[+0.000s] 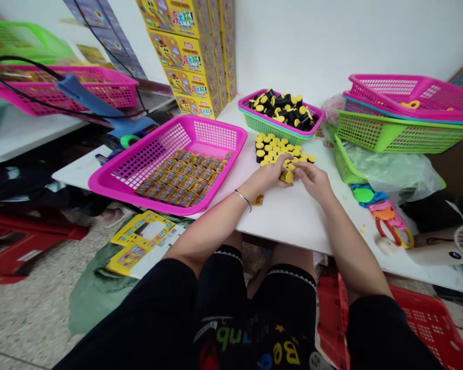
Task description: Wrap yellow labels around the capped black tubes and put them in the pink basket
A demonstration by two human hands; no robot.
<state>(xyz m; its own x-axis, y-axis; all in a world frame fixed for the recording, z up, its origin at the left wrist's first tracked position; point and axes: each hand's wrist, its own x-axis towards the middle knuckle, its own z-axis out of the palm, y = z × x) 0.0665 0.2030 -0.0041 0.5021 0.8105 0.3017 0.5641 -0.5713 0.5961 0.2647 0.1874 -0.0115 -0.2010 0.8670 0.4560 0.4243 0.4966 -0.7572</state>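
My left hand (269, 172) and my right hand (310, 177) meet at the middle of the white table (293, 216), fingers curled together around a small yellow cylinder piece (286, 177). Just beyond them stands a cluster of black cylinders with yellow caps (273, 146). A pink basket over a green one (280, 126) behind the cluster holds many more of the black and yellow pieces. To the left, a large pink basket (139, 172) holds rows of small wrapped pieces (183, 176).
Stacked pink, blue and green baskets (405, 115) stand at the right over a plastic bag. Yellow cartons (189, 51) are piled at the back. Scissors and coloured bits (389, 223) lie at the right. A red crate (428, 329) sits on the floor.
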